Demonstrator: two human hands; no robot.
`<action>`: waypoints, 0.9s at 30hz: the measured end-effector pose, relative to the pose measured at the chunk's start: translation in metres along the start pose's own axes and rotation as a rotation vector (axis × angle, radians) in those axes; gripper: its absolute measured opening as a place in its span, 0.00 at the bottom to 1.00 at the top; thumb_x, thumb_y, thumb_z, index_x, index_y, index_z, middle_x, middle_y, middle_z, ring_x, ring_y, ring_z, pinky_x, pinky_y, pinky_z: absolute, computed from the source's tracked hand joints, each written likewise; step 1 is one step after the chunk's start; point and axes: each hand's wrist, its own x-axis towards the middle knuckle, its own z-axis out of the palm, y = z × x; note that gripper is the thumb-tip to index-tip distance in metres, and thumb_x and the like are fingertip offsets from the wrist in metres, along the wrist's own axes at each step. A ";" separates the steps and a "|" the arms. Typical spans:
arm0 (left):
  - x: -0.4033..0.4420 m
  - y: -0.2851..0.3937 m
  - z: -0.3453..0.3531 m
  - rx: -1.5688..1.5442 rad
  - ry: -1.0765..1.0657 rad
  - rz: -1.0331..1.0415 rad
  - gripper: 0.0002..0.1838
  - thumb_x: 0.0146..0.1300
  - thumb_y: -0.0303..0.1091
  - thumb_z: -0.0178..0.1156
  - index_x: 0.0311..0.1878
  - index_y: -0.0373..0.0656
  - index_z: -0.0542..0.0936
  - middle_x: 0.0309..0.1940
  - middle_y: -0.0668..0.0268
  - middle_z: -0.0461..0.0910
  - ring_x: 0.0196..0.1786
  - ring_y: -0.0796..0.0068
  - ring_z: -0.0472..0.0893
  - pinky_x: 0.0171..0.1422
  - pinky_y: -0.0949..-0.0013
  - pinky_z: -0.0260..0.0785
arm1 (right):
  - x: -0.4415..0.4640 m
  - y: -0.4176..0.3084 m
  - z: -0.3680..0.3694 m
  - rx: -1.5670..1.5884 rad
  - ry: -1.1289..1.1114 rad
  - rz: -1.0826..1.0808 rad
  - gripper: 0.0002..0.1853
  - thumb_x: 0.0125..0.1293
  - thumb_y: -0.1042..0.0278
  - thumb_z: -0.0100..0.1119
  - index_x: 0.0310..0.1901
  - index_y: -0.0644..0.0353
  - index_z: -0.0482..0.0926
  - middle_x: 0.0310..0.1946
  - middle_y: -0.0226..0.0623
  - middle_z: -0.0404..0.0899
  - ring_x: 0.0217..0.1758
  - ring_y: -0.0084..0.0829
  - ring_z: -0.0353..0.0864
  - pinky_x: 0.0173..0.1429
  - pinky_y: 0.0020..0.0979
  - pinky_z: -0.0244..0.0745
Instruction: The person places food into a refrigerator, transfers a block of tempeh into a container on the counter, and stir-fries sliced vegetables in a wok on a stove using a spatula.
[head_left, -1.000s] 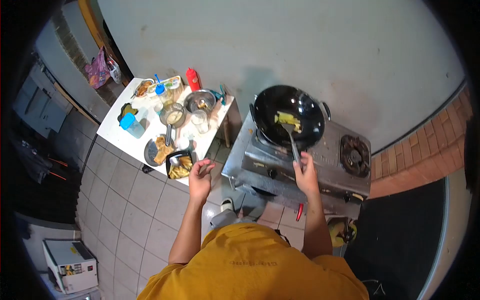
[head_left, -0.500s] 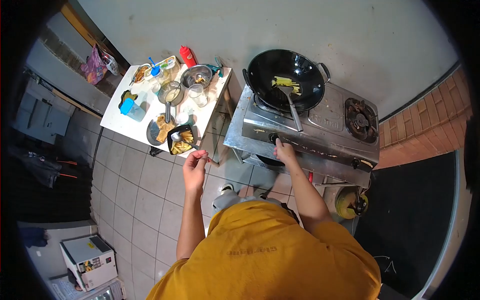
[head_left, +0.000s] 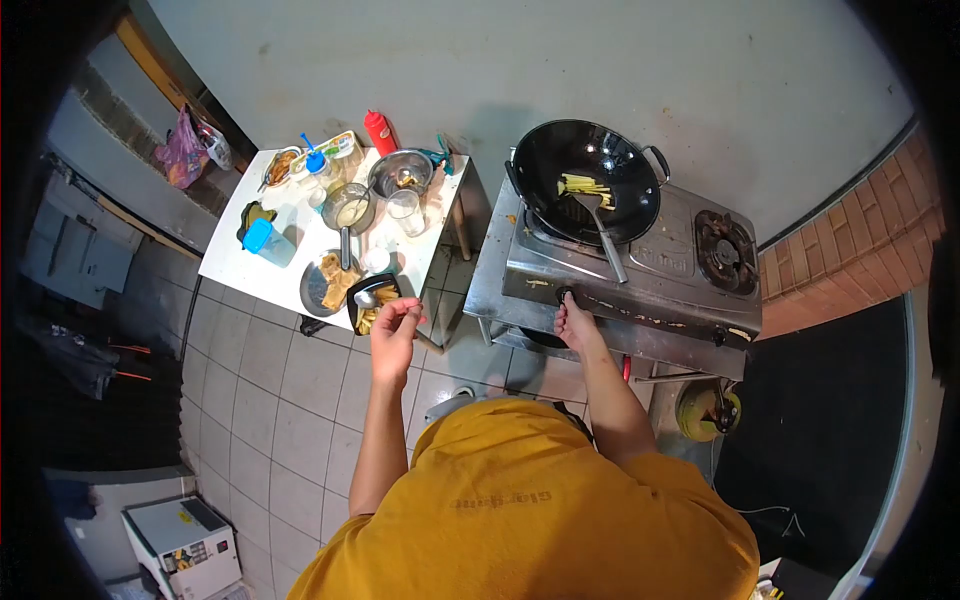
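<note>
My right hand [head_left: 575, 326] is at the stove's front, thumb and fingers closed on the left knob [head_left: 564, 293]. Above it, a black wok [head_left: 625, 160] sits on the left burner, holding pale green-yellow strips [head_left: 584, 186] and a metal spatula [head_left: 608, 243] whose handle rests over the rim. My left hand [head_left: 396, 334] is raised beside the table corner, fingertips pressed together; what they hold, if anything, is too small to make out. They overlap the edge of a black bowl [head_left: 354, 312] with yellow strips and a spoon [head_left: 366, 298].
On the white table [head_left: 225, 257] are a saucepan [head_left: 349, 212], a steel bowl [head_left: 390, 168], a plate of flat browned food [head_left: 338, 282], a blue-lidded container [head_left: 270, 243] and a red bottle [head_left: 380, 132]. The stove's right burner [head_left: 727, 252] holds no pan.
My right hand has left the spatula, which now rests in the wok, and moved down to the stove knob. My left hand's fingers have come together.
</note>
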 end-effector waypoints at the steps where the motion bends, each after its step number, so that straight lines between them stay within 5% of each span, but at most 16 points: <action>1: 0.003 0.000 0.000 -0.005 -0.002 -0.002 0.06 0.67 0.30 0.59 0.45 0.42 0.80 0.35 0.74 0.80 0.38 0.85 0.77 0.38 0.79 0.62 | -0.001 -0.001 0.001 0.001 0.004 -0.003 0.20 0.70 0.43 0.55 0.29 0.50 0.69 0.20 0.22 0.66 0.21 0.20 0.63 0.26 0.23 0.61; 19: 0.025 0.001 -0.010 0.017 -0.043 -0.023 0.09 0.66 0.34 0.60 0.48 0.44 0.78 0.38 0.73 0.81 0.39 0.83 0.79 0.39 0.78 0.65 | -0.002 0.000 0.004 0.015 0.042 -0.009 0.19 0.70 0.46 0.56 0.28 0.50 0.69 0.19 0.22 0.67 0.19 0.19 0.63 0.26 0.21 0.63; 25: 0.027 0.003 -0.012 0.033 -0.063 -0.013 0.09 0.67 0.35 0.60 0.48 0.44 0.79 0.38 0.73 0.81 0.39 0.83 0.79 0.40 0.78 0.65 | -0.025 -0.021 0.006 -0.188 0.101 0.166 0.27 0.65 0.32 0.54 0.29 0.52 0.71 0.18 0.21 0.68 0.16 0.18 0.64 0.20 0.21 0.58; 27: 0.029 0.004 -0.012 0.031 -0.066 -0.004 0.09 0.67 0.35 0.60 0.48 0.45 0.79 0.38 0.73 0.81 0.39 0.83 0.79 0.40 0.77 0.65 | -0.038 -0.030 0.006 -0.616 0.290 0.093 0.31 0.63 0.28 0.51 0.30 0.54 0.72 0.19 0.21 0.69 0.14 0.17 0.63 0.17 0.22 0.56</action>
